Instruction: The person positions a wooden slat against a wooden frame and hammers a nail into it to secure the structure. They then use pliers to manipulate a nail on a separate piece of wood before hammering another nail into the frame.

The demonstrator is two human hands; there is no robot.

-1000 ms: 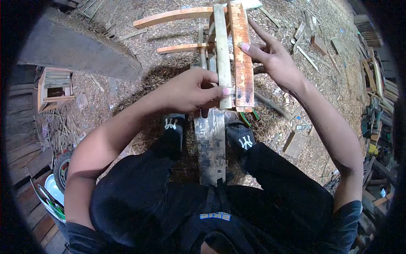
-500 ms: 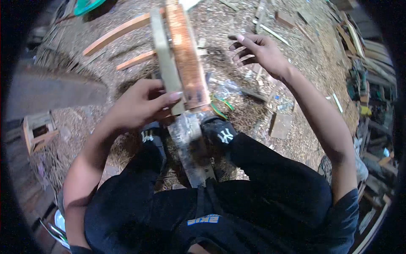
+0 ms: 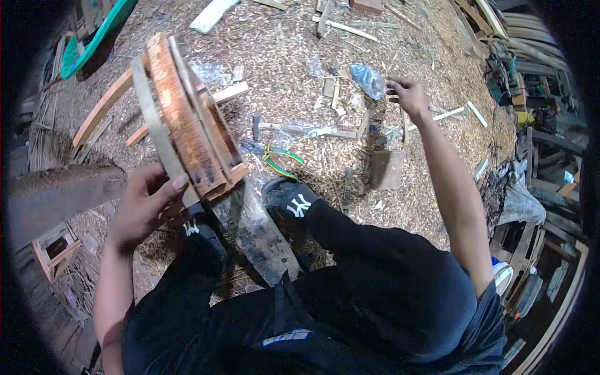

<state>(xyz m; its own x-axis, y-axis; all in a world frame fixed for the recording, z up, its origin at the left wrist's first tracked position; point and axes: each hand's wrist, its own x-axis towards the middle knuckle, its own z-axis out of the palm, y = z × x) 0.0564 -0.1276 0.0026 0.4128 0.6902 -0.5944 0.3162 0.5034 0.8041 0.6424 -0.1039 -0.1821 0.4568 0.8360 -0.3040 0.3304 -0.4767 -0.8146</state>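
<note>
My left hand (image 3: 147, 203) is closed around the lower end of a pale curved wooden strip (image 3: 153, 119). That strip lies along a reddish-brown curved wooden piece (image 3: 178, 119), set on a wooden frame (image 3: 234, 172) above a worn plank (image 3: 259, 234) between my legs. Out to the right, my right hand (image 3: 409, 97) has its fingers drawn together at the edge of a crumpled clear plastic bag (image 3: 369, 81). What the bag contains cannot be made out.
A hammer (image 3: 306, 130) and green-yellow handled pliers (image 3: 281, 161) lie on the chip-covered ground ahead. A flat wood block (image 3: 387, 169) lies to the right. Curved wood pieces (image 3: 103, 109) are at left, below a green basin (image 3: 100, 40). Stacked timber lines the right side.
The view has turned, so the wooden pieces now appear further left. My right hand, bare-fingered before, is now at the plastic bag. My left hand keeps its hold on the pale strip.
</note>
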